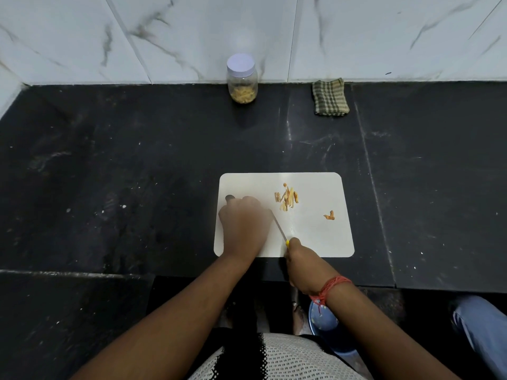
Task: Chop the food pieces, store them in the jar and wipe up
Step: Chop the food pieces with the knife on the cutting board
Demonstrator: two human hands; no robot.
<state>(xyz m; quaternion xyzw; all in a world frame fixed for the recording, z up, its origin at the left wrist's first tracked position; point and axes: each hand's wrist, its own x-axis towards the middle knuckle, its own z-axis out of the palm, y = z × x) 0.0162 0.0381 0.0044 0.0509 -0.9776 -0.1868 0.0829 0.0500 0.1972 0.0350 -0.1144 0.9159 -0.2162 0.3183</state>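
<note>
- I see a white cutting board (315,242) lying flat on the black countertop (137,174), near the front edge.
- My left hand (242,226) rests knuckles-up on the board's 9 o'clock side, fingers curled down; whether it has anything under them I cannot tell, as the hand is blurred.
- My right hand (297,263) sits at the board's 6 o'clock edge, fingers wrapped round the yellow handle of a knife (279,227). The thin blade slants up toward 11 o'clock, its tip running in beside the left hand.
- A small heap of orange-yellow food strips (286,200) lies on the board toward 12 o'clock, just past the blade tip.
- One stray food piece (329,215) lies apart at the board's 3 o'clock side.
- The jar (242,79), white lid on and some yellowish pieces in its bottom, stands upright against the marble wall (384,37) at 12 o'clock, well apart from the board.
- A folded checked cloth (330,97) lies at 1 o'clock, near the jar, against the same wall.
- A red thread band (329,287) circles my right wrist.
</note>
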